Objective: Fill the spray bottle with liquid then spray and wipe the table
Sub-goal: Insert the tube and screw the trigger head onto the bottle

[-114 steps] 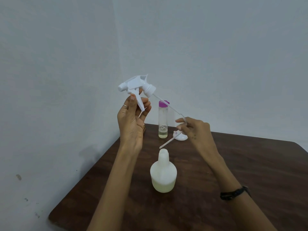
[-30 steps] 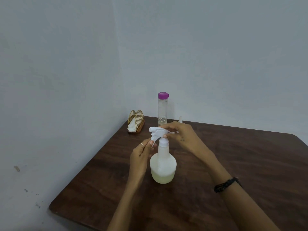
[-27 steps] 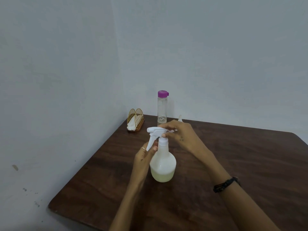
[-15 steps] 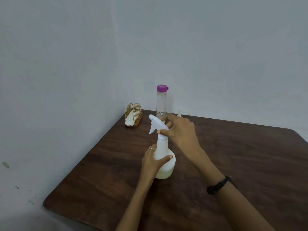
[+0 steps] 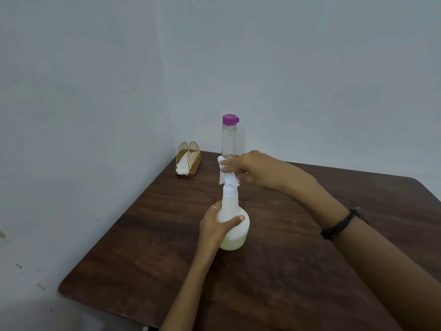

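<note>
My left hand (image 5: 214, 226) is wrapped around the shoulder of the spray bottle (image 5: 235, 225), thumb across its front, holding it upright on the dark wooden counter (image 5: 274, 271) near the middle. The bottle is cloudy white plastic with a pale yellowish liquid (image 5: 235, 242) sitting in its lower part. My right hand (image 5: 253, 169) reaches in from the right and is closed over the white spray head (image 5: 226, 179), which sits on top of the bottle's neck; my fingers cover most of it, so I cannot tell how far it is screwed on. My two hands are apart, one low on the bottle's body and one up at its top. A black band (image 5: 338, 226) circles my right wrist, and a thin ring (image 5: 215, 209) shows on my left hand. Behind the spray head, toward the far edge of the counter, stands a tall clear bottle (image 5: 229, 142) with a purple cap (image 5: 230, 119). In the far left corner, near the wall, a small gold wire holder (image 5: 188, 158) stands with white napkins (image 5: 182, 166) tucked in it.
</note>
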Demonstrator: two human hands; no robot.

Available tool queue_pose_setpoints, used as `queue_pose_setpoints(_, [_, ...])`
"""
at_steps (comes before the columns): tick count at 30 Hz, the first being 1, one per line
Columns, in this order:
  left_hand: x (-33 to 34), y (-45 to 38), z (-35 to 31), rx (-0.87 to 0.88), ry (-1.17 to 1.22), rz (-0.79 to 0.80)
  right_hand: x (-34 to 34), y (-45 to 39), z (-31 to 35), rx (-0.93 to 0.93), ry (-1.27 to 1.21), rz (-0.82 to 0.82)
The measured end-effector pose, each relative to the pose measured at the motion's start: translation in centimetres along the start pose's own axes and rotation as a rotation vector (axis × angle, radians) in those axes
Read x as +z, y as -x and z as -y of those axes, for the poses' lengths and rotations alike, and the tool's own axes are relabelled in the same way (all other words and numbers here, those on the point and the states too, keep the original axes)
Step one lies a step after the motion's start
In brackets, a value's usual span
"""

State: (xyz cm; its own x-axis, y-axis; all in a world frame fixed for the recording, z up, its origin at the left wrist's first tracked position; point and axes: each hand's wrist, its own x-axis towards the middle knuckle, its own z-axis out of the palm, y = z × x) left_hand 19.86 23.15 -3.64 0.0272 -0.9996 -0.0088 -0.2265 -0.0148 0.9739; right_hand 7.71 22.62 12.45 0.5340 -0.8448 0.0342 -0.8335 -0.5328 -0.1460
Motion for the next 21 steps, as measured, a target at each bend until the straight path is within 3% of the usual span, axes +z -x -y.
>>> queue_pose_setpoints(7, [-0.1, 0.0, 0.0, -0.005, -0.017, 0.018, -1.1, -1.4, -0.3, -0.024, -0.026, -0.006])
queue_pose_setpoints(12, [0.0, -0.1, 0.3, -0.011, -0.038, 0.01, -0.3, -1.3, -1.4, -0.029, 0.227, -0.107])
queue_pose_setpoints(21, [-0.1, -0.2, 0.1, -0.008, -0.033, -0.004, -0.9, -0.9, -1.4, -0.293, 0.392, -0.121])
